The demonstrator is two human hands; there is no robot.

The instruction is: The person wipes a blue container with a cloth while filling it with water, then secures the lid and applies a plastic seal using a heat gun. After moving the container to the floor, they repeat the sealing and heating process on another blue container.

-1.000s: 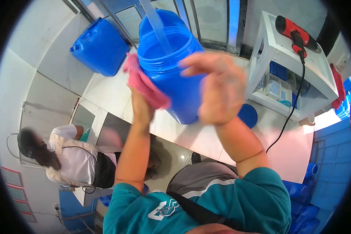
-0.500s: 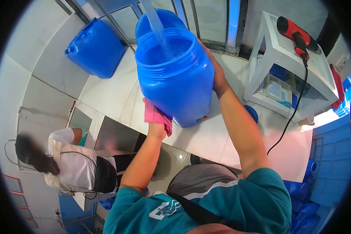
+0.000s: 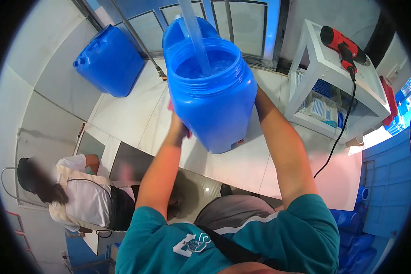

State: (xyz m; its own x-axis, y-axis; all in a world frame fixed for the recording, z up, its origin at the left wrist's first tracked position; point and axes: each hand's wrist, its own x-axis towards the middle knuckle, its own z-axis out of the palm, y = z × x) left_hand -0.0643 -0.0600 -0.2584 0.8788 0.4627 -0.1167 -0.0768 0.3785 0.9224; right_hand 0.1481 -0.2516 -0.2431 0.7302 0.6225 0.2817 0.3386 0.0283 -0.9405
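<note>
A big blue plastic water container (image 3: 214, 107) stands on the white tiled counter, its wide threaded mouth uncovered. Into that mouth falls a clear column of water (image 3: 197, 43), and the water inside is churned up. My left hand (image 3: 177, 122) is at the container's left side with a pink cloth (image 3: 189, 133) in it; its fingers are mostly hidden behind the container. On the opposite side, my right hand (image 3: 260, 97) reaches behind the container, fingers out of sight. Another blue container (image 3: 172, 33) is directly behind.
A blue jerrycan (image 3: 112, 61) stands at the back left of the counter (image 3: 153, 98). To the right, a white shelf unit (image 3: 301, 102) carries a red heat gun (image 3: 345, 48) with a hanging black cord. A co-worker (image 3: 89, 192) is at the left. Blue containers (image 3: 351, 233) are stacked lower right.
The container now sits more upright and slightly lower right in view. My left hand and the pink cloth have gone further behind it; my right hand has slid lower along its side.
</note>
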